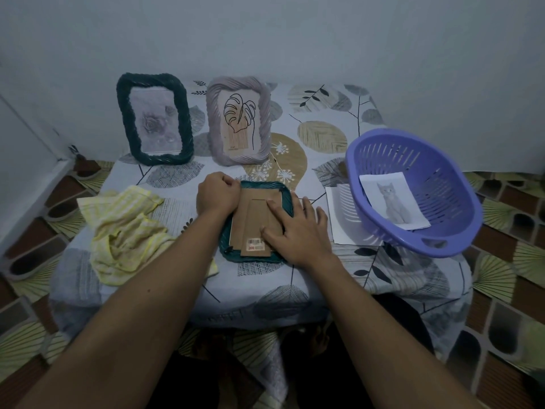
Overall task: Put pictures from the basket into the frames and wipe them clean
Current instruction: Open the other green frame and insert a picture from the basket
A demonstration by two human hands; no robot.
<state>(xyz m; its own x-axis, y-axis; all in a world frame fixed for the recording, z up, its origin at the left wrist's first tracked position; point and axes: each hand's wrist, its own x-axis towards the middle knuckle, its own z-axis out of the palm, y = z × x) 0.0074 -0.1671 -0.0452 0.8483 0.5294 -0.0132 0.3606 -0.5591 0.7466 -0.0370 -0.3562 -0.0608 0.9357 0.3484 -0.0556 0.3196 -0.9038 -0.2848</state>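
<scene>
A teal frame point(285, 199) lies face down in the middle of the table, its brown cardboard back point(250, 219) with a barcode sticker facing up. My left hand point(216, 196) has its fingers curled at the frame's upper left corner, on the edge of the cardboard back. My right hand point(298, 228) rests flat on the right side of the backing. The purple basket point(454, 231) stands at the right and holds a cat picture point(393, 202). A yellow cloth point(126, 231) lies crumpled at the left.
Two frames stand at the back: a dark green one point(154, 119) with a rose picture and a grey one point(239, 121) with a leaf drawing. A white sheet point(342, 214) lies partly under the basket. The small table has a leaf-patterned cover point(324, 137); walls close behind.
</scene>
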